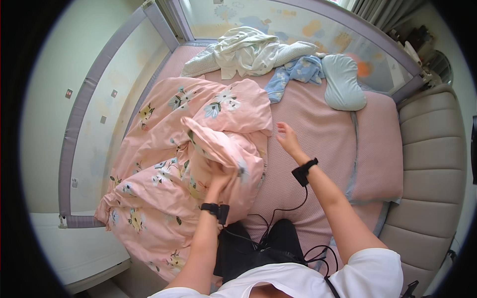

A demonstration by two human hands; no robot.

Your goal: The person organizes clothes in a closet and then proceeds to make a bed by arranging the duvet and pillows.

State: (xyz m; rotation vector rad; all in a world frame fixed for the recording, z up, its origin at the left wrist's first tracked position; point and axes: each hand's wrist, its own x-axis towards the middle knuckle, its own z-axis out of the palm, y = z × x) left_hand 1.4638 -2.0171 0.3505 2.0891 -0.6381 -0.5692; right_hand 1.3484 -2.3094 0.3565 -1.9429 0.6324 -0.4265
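Note:
A pink floral quilt (pixel 149 149) lies bunched over the left half of the bed. My left hand (pixel 220 177) reaches under a raised fold of it, the fingers mostly covered by cloth, so its grip is hidden. Just right of the quilt's edge, my right hand (pixel 286 135) hovers over the pink quilted bed mat (pixel 313 123) with nothing in it and its fingers partly spread. Each wrist wears a black strap with a small box, and a black cable (pixel 303 201) runs from the right one toward my lap.
Mesh bed rails (pixel 74 149) with purple-grey padding border the left and far sides. White cloth (pixel 246 52), a blue patterned cloth (pixel 294 74) and a pale blue pillow (pixel 343 82) lie along the far rail. A pink-covered pillow (pixel 378 149) rests against the padded headboard (pixel 428 160).

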